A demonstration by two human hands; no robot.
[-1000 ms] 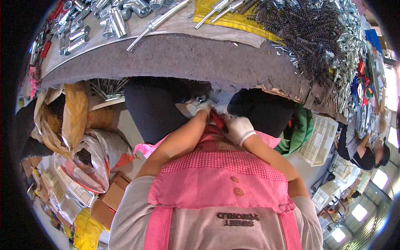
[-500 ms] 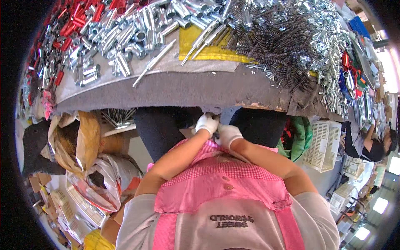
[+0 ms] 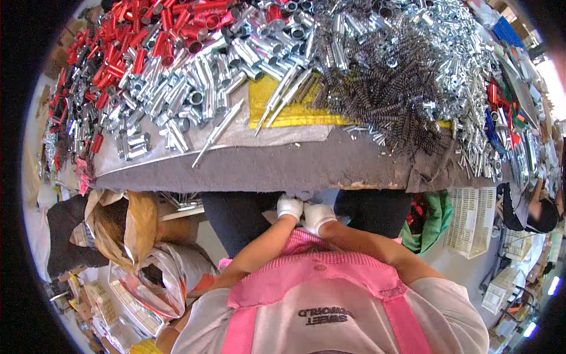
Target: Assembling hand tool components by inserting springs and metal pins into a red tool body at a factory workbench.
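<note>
In white gloves, my left hand (image 3: pixel 290 207) and my right hand (image 3: pixel 319 217) meet over my lap, just below the near edge of the workbench (image 3: pixel 265 168). Both look closed, with their fingers curled away from view. Whatever they grip is hidden by the gloves and the bench edge. Above them on the bench, a slim silver rod (image 3: pixel 218 134) lies alone at a slant. A few similar rods (image 3: pixel 284 97) rest on a yellow woven cloth (image 3: pixel 321 116). Dark coil springs (image 3: pixel 383 82) are heaped to the right of these, and silver tubes (image 3: pixel 206 85) to the left.
Red tubes (image 3: pixel 168 50) are piled at the far left, and small shiny metal parts (image 3: pixel 466 94) at the right. Under the bench stand a tan sack (image 3: pixel 138 230), a green sack (image 3: pixel 441 221) and a white plastic crate (image 3: pixel 471 227). Another person (image 3: pixel 542 213) is at the far right.
The view has tilted up, so the bench and my hands sit lower in the picture. My hands are closer together, and the dark thing seen between them earlier is now hidden.
</note>
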